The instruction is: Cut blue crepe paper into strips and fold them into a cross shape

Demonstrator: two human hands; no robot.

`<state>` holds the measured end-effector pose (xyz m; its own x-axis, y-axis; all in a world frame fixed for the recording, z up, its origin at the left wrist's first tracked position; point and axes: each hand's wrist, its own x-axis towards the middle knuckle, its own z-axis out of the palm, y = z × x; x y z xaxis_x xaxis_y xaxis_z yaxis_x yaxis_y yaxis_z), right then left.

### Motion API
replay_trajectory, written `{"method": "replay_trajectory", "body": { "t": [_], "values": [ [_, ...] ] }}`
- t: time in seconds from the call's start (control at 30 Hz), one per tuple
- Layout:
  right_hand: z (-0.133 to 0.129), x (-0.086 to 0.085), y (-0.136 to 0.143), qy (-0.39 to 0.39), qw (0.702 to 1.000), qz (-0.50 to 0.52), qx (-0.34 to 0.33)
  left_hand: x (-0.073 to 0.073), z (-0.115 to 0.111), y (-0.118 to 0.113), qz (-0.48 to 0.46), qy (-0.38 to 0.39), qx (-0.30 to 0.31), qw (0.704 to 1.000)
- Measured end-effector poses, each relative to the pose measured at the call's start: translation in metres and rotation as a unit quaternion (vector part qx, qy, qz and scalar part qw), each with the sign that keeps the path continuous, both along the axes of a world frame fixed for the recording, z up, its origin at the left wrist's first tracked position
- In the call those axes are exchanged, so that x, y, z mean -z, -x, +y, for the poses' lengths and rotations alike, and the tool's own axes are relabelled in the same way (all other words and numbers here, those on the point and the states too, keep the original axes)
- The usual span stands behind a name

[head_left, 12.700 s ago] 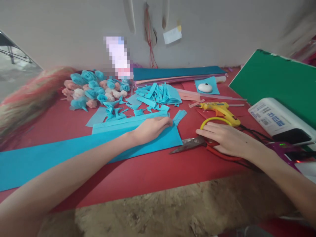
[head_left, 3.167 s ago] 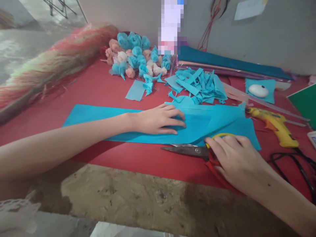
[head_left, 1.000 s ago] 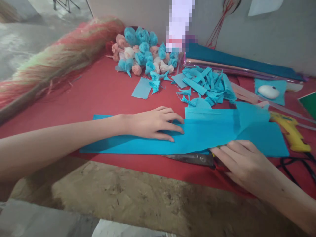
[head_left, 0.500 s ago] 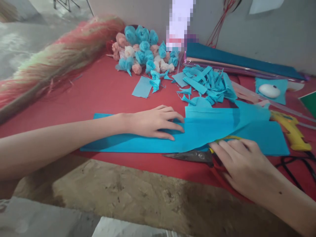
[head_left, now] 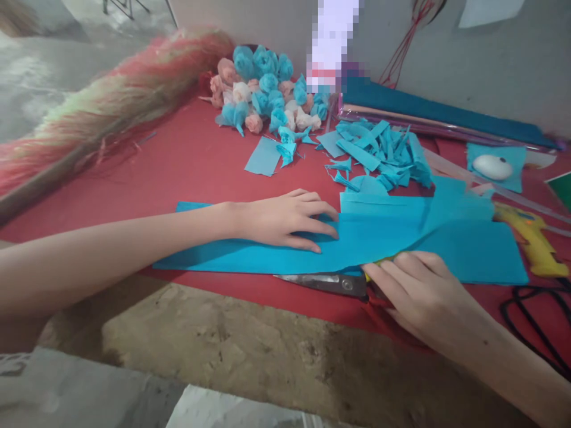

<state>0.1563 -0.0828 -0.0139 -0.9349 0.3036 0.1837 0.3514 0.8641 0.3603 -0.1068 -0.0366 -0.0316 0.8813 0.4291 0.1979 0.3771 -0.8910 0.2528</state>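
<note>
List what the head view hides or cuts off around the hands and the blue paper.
- Scissors: handles hidden under the right hand and the blue paper sheet; grip cannot be judged.
- Glue gun: blurred, nozzle covered by the sheet.
- Left hand: hides the paper beneath its palm.
- Green board: cut off by the right edge.

A long folded sheet of bright blue crepe paper (head_left: 383, 246) lies flat along the red tabletop; steel scissors with red handles (head_left: 332, 283) lie closed at its near edge.

Left hand (head_left: 285, 220) lies flat, palm down, fingers stretched rightward; right hand (head_left: 419, 291) rests palm down, fingers pointing left, forearm angling in.
</note>
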Motion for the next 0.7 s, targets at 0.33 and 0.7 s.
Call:
{"method": "replay_trajectory", "body": {
  "t": [0.33, 0.7],
  "values": [
    [-0.013, -0.002, -0.002, 0.007, 0.994, -0.040, 0.099, 0.001, 0.000, 0.000, -0.002, -0.005, 0.003, 1.000],
    [-0.011, -0.004, 0.032, 0.052, 0.996, -0.047, 0.054, 0.001, 0.000, 0.000, 0.001, -0.010, -0.002, 1.000]
  ]
}}
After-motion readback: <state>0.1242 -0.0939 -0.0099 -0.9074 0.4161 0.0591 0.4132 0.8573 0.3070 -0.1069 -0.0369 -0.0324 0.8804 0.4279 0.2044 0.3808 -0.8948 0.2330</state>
